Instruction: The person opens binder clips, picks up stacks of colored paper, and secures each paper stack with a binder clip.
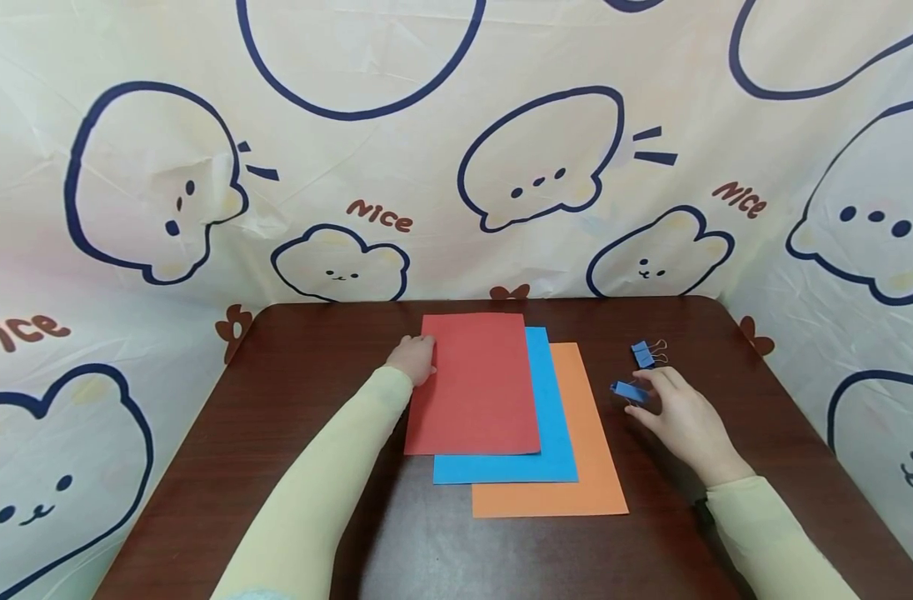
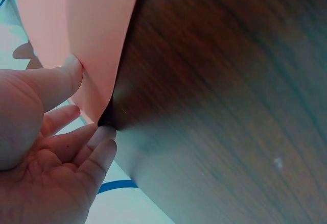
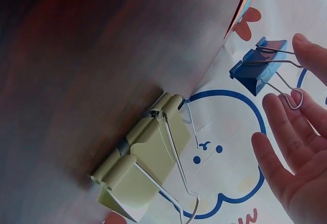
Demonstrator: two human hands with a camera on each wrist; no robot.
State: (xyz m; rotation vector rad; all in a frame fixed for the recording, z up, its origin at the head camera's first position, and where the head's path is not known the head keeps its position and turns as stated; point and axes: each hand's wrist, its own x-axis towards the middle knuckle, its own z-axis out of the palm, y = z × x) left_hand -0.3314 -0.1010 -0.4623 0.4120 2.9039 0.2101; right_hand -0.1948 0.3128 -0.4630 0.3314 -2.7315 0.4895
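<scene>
My left hand is at the left edge of a red paper sheet. In the left wrist view its thumb lies on the sheet and fingertips are at the edge below, pinching it. The red sheet overlaps a blue sheet, which overlaps an orange sheet. My right hand holds a blue binder clip by its wire handles, right of the sheets. A second blue binder clip lies just beyond that hand. In the right wrist view, a yellow-green binder clip stands on the table.
The dark brown wooden table has its far edge against a patterned cloth with cartoon faces. More of this cloth hangs along the left and right sides.
</scene>
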